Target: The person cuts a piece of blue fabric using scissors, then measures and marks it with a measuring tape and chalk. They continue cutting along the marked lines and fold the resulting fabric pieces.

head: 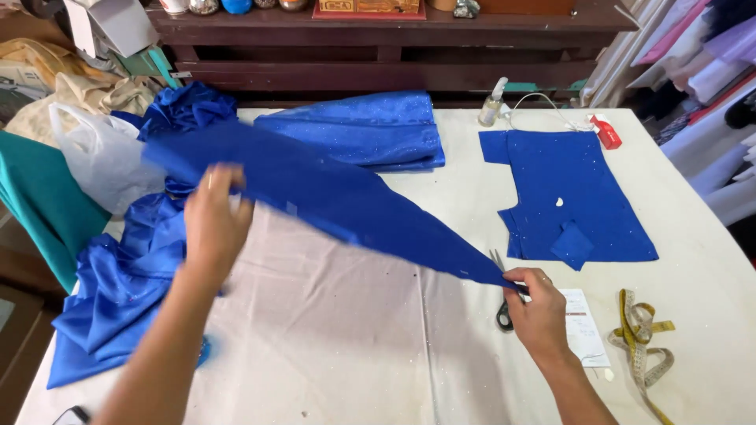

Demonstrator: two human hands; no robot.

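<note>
A long piece of royal blue fabric (331,193) is stretched in the air above the white work table (331,330). My left hand (213,224) grips its wide end at the left. My right hand (535,303) pinches its narrow pointed end at the right. Black-handled scissors (502,303) lie on the table just under and beside my right hand, partly hidden by it. More of the same blue cloth (118,291) spills over the table's left edge.
A cut blue panel (567,197) with a small white chalk bit lies at the right. Folded glittery blue fabric (370,130) is at the back. A yellow tape measure (646,338), a paper slip (583,327), a spray bottle (492,102), a red box (605,130) and a plastic bag (102,157) lie around.
</note>
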